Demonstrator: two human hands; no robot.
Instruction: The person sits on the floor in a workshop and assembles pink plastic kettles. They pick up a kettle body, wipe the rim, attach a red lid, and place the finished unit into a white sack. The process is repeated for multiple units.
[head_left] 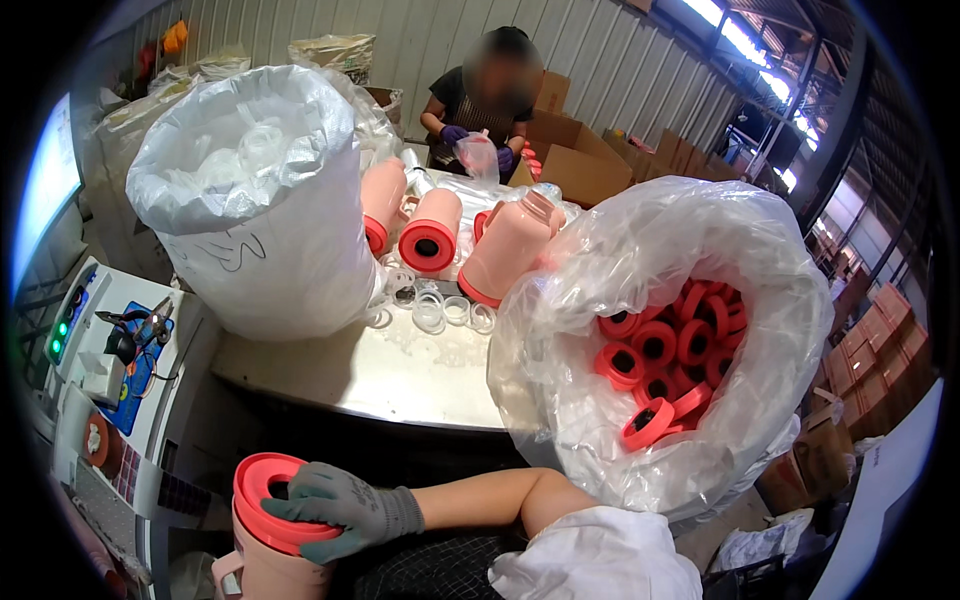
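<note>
Off the bench [410,385], by its left front corner, a pink jug [285,573] sits red end [252,486] up, gloved right hand [342,508] clasped over that end; left hand's grip, can't tell.

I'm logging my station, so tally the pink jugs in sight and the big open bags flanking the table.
Pink jug under the right hand: 1
Pink jugs plainly visible on the table: 3
White sack: 1
Clear bag: 1
Total: 6; a red edge among the jugs may be another jug
</note>
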